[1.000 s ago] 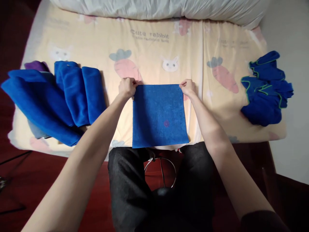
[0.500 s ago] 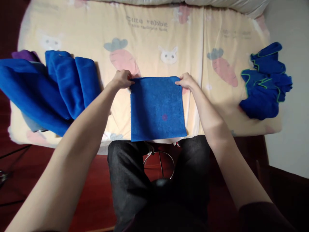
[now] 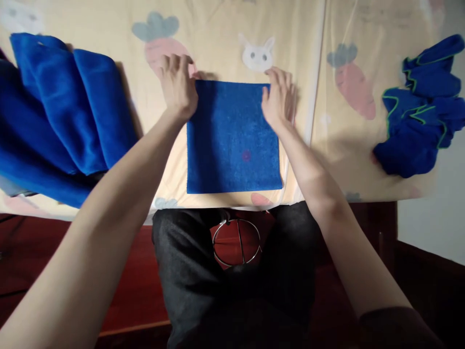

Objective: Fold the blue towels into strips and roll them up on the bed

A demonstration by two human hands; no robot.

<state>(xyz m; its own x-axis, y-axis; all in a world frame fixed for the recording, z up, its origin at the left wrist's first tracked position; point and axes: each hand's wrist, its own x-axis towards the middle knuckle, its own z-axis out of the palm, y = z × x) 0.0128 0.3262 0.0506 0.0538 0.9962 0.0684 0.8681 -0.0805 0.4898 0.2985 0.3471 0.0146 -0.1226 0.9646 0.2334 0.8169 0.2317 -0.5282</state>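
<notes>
The blue cloth [image 3: 234,140] has shifted farther onto the bed; it lies flat, centre-near. Left hand [image 3: 178,87] and right hand [image 3: 278,97], fingers slightly spread, unpinched, flank its far corners.

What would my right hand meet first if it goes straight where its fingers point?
No separate object shows ahead of the right hand; it would probably pass over the printed white face on the sheet, though its height is unclear.

On the sheet [image 3: 221,34], a towel [image 3: 232,140] lies before the knees [image 3: 178,228], between other towels [image 3: 105,106] at left and a cloth heap [image 3: 410,145] at right.
</notes>
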